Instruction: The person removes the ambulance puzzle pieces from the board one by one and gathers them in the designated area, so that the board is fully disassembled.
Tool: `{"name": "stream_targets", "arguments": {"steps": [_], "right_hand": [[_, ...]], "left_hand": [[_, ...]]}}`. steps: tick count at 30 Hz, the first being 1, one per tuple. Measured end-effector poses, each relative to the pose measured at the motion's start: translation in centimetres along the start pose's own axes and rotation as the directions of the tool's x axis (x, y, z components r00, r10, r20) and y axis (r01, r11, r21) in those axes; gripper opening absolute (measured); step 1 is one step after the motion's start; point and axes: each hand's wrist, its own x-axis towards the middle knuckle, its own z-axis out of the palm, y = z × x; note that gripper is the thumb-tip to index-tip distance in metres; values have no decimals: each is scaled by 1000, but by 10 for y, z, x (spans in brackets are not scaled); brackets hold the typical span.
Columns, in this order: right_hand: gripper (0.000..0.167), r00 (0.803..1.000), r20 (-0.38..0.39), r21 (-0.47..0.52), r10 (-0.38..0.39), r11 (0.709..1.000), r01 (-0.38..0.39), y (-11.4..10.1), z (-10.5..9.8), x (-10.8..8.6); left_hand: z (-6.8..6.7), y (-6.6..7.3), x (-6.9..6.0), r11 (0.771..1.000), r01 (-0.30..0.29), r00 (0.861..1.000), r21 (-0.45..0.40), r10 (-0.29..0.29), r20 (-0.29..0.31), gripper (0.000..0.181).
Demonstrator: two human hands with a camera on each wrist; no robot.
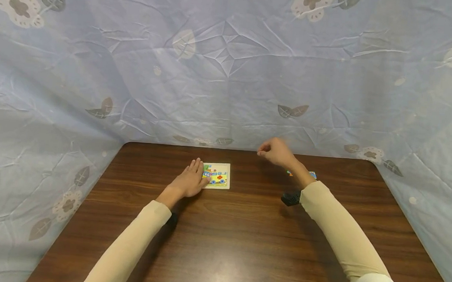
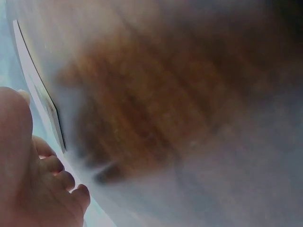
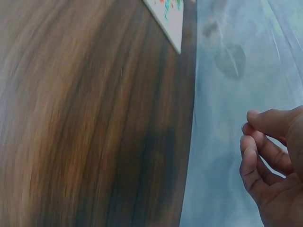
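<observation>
We judge that the left hand (image 1: 187, 181) lies flat, fingers straight, across the left side of the puzzle board (image 1: 224, 168) on the counter (image 1: 220, 227) to steady it, while the right hand (image 1: 276, 152) hovers apart, thumb and fingers curled narrow, nothing visible between.

There are two hands: one left hand (image 1: 187, 182), one right hand (image 1: 277, 152). One picture board (image 1: 218, 165) lies by the left fingers. Right of the right fingers, colourful pieces (image 1: 312, 174) are partly hidden, uncountable. One table (image 1: 204, 239) extends below the fingers.
</observation>
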Motion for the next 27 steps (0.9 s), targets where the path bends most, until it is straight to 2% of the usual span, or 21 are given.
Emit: {"name": "stream_targets", "arguments": {"steps": [7,16,21,27], "right_hand": [[17,995,80,-15,-53,998,55,-29,32,16],[15,987,141,-30,-76,996,81,-49,72,25],[15,986,145,-18,-85,996,89,-62,89,31],[14,984,157,-43,-82,995,90,-74,106,41]], "left_hand": [[-3,-4,8,999,24,1000,36,-23,-17,80],[-1,-9,9,999,12,1000,43,-11,-10,72],[0,-15,10,998,32,1000,46,-32,0,73],[-2,-18,11,999,22,1000,38,-23,21,72]]}}
